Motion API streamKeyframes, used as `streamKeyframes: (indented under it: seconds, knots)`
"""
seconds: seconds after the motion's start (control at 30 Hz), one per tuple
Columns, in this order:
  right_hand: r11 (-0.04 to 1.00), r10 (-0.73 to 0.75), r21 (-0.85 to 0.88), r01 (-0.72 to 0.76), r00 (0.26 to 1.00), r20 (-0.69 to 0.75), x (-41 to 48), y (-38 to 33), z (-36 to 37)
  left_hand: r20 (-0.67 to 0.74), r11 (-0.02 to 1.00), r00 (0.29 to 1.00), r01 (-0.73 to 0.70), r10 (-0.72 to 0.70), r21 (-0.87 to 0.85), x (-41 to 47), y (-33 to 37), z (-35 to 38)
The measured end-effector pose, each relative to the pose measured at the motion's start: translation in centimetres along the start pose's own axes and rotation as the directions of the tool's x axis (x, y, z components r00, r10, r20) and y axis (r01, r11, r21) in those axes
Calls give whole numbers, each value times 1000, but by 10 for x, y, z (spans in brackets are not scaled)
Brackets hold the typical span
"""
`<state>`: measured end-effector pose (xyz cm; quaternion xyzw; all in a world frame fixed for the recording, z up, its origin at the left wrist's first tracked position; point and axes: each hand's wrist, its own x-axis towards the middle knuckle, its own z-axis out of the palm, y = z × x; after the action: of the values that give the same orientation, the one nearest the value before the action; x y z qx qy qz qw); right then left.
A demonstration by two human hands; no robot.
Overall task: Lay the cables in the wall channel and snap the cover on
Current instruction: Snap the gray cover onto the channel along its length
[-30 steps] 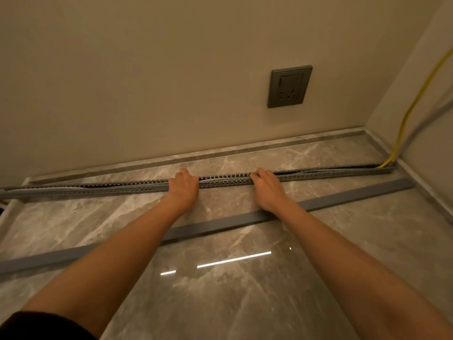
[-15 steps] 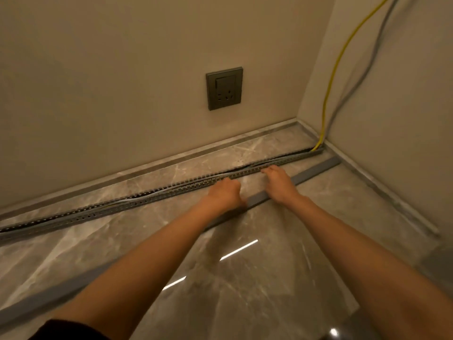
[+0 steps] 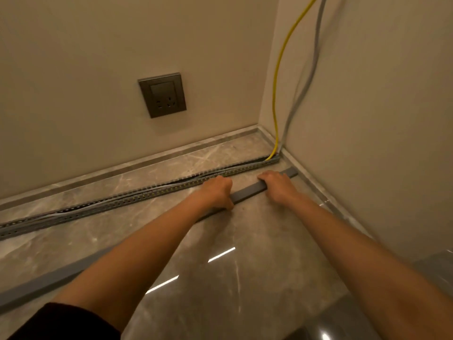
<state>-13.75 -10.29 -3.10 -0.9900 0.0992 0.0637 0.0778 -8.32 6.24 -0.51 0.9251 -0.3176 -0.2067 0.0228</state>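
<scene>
A long grey slotted cable channel [image 3: 117, 203] lies on the marble floor, running from the left edge to the right corner, with cables lying inside it. A yellow cable [image 3: 279, 77] and a grey cable [image 3: 307, 77] come down the right wall into its end. The flat grey cover strip [image 3: 247, 191] lies on the floor just in front of the channel. My left hand [image 3: 217, 191] is curled over the strip, thumb under its near edge. My right hand [image 3: 275, 184] grips the strip close to its right end.
A dark wall socket [image 3: 162, 94] sits on the back wall above the channel. A grey skirting strip [image 3: 147, 161] runs along both walls. The glossy floor [image 3: 232, 266] reflects a ceiling light. A dark rounded object [image 3: 438, 268] is at the lower right edge.
My view has turned toward the right corner. Both hands left the slotted channel, moved right and back, and took hold of the cover strip near its right end.
</scene>
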Motion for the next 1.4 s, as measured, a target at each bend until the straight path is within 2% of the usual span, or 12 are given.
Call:
streamKeyframes:
  seconds: [0.13,0.33,0.43,0.53,0.6,0.7,0.73,0.77,0.9,0.97,1.07,1.4]
  knots:
    - [997,-52,-62,51,999,-7,11,29,-8,70,994,993,92,-97,62,10,5,-5]
    - [981,-173,-107,164,982,-80,26,38,-20,-23,965,969,249,-248,84,9,0,-3]
    - [972,-222,-92,217,974,-40,33,32,-21,-107,964,968,240,-228,113,14,5,-8]
    - [973,-227,36,227,974,5,38,23,-22,-236,968,968,140,-90,208,25,17,-10]
    - [959,-206,192,208,978,-35,40,20,-23,-225,968,974,80,-26,238,36,25,-10]
    - [871,26,484,86,975,-220,47,30,-30,-139,987,990,56,-35,151,48,27,-10]
    - [863,95,503,53,960,-263,50,36,-31,-133,990,991,52,-35,128,49,26,-9]
    - [885,110,465,29,957,-269,52,42,-32,-138,992,990,53,-36,116,49,23,-9]
    - [983,-47,174,62,995,-91,54,56,-23,-201,986,978,81,-51,144,51,17,-8]
    - [993,-43,106,54,994,-102,55,60,-22,-220,981,975,82,-42,176,52,16,-8]
    - [998,3,57,6,988,-154,55,63,-22,-240,976,970,86,-36,198,55,15,-6]
    - [999,29,26,-26,995,-91,60,63,-25,-232,972,972,90,-38,218,52,10,-4]
